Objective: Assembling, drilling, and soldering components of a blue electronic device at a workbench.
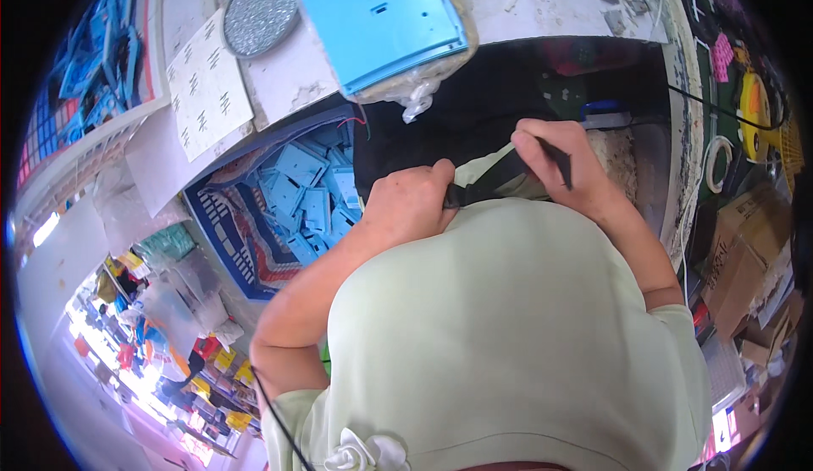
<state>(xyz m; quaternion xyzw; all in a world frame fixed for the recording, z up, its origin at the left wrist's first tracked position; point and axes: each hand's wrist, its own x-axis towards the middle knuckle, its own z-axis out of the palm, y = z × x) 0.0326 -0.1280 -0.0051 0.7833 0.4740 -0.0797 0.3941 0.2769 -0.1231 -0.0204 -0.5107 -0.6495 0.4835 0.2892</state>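
Note:
A black strap [491,176] runs between my two hands close to the front of my pale green shirt. My left hand [411,200] is closed round its left end, where a dark piece sticks out below the fingers. My right hand [563,162] pinches the other end, raised a little higher, and a dark tip hangs down past the fingers. Black cloth lies over my lap beyond the hands. Just left of my left hand, a blue basket [222,232] holds several light blue plastic parts [298,166].
On the worktable [542,16] ahead are a stack of light blue panels [381,22], a round dish of small metal pieces [261,12] and a sheet with handwritten marks [207,90]. Another basket of blue parts [102,56] stands far left. Cardboard boxes [749,251] are at right.

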